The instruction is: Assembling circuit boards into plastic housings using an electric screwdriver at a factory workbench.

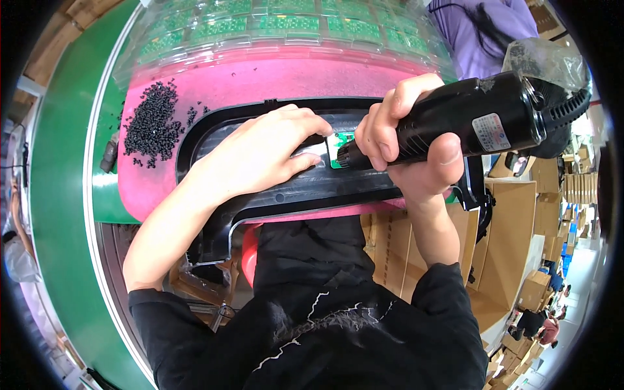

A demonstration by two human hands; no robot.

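Note:
My right hand [409,136] is wrapped around a black electric screwdriver [478,117], which lies nearly level. Its nose points left and reaches over a small green circuit board [340,139]. That board sits inside a long black plastic housing [292,195] with a raised rim. My left hand [270,149] rests in the housing just left of the board, thumb and forefinger spread apart at the board's left edge. Whether those fingertips press on the board I cannot tell. The screwdriver's tip is hidden behind its black nose.
A pile of small black screws [153,123] lies on the pink mat [250,79] to the left. Clear trays [286,29] of green boards stand at the back. Cardboard boxes [507,240] are at the right, and a person in a purple top [478,32] is at the far right.

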